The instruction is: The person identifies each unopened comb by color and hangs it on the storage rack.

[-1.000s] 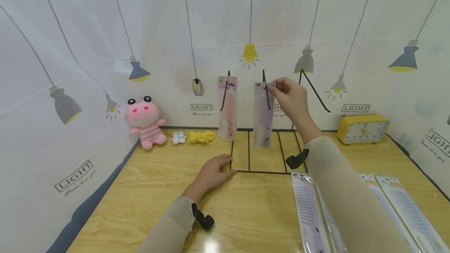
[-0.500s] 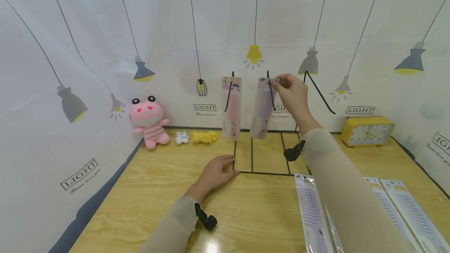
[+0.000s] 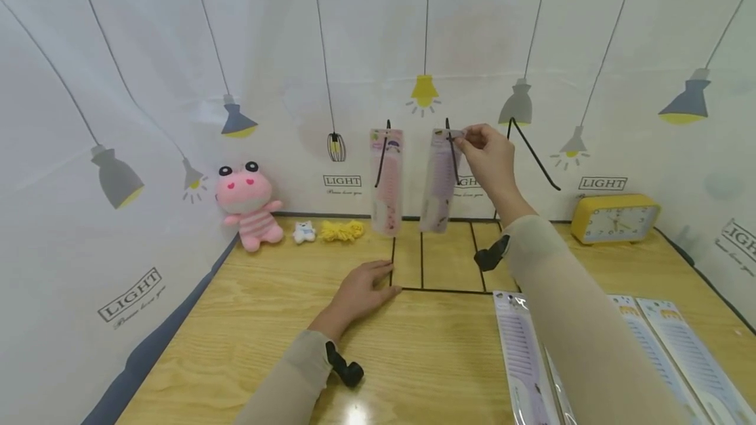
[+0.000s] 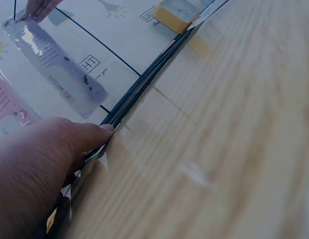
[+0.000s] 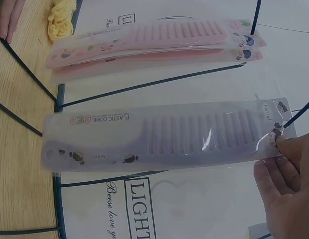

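Note:
My right hand [image 3: 489,156] pinches the top corner of a packaged purple comb [image 5: 194,132] between thumb and fingers. The pack hangs slightly tilted on the middle hook [image 3: 453,159] of a black wire rack, the hook's wire meeting it near its top edge. On the left hook [image 3: 380,162] hang pink packaged combs [image 5: 179,37], one behind the other in the right wrist view. My left hand [image 3: 361,290] rests against the front left corner of the rack's base [image 3: 440,290], thumb [image 4: 97,134] along the wire.
The third hook [image 3: 534,153] carries nothing. More packaged combs, purple [image 3: 522,346] and blue [image 3: 688,346], lie on the wooden table at right. A yellow clock [image 3: 615,218] stands behind them. At back left are a pink plush toy [image 3: 248,205], a white bear figure [image 3: 304,231] and a yellow bundle [image 3: 342,230].
The purple comb pack has moved up and back along the middle hook, its lower end swinging left, with my right hand still pinching it. My left hand stays at the rack's base.

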A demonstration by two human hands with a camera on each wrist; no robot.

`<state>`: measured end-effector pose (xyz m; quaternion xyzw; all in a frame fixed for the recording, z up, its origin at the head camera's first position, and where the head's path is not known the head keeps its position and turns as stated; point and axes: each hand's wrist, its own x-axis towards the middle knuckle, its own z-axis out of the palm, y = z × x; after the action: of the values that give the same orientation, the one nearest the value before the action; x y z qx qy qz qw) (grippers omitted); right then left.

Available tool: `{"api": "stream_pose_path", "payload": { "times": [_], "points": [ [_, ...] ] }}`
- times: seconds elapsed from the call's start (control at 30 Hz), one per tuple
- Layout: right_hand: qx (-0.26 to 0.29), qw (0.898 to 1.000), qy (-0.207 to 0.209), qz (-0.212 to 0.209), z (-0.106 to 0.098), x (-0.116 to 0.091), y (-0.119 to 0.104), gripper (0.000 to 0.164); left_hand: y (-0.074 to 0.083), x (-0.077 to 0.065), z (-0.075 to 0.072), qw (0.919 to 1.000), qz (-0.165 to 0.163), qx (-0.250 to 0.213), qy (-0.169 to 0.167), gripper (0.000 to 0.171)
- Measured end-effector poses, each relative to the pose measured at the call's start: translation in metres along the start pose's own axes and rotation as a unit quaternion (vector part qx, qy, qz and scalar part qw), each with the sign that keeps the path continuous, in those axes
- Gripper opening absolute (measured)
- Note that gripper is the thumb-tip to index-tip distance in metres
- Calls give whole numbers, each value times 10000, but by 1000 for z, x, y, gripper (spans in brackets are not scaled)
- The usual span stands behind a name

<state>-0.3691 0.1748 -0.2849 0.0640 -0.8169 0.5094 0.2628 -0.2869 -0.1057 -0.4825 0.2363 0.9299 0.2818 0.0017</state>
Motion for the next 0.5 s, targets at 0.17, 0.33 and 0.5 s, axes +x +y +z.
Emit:
{"api": "stream_pose_path", "payload": {
  "times": [0.17,0.33,0.5],
  "points": [
    [-70,9999,-5,-96,-1,-3,2,34,-1,0,1,10000,-24,-6,0,63],
    [-54,9999,-38,-85,-4,-8,5,40,0,-1,1,10000,-9,22,36,62],
    [12,10000,-66,48,-10,-14,10,50,5,-3,-2,9998,53,-160,71,61]
  ]
}}
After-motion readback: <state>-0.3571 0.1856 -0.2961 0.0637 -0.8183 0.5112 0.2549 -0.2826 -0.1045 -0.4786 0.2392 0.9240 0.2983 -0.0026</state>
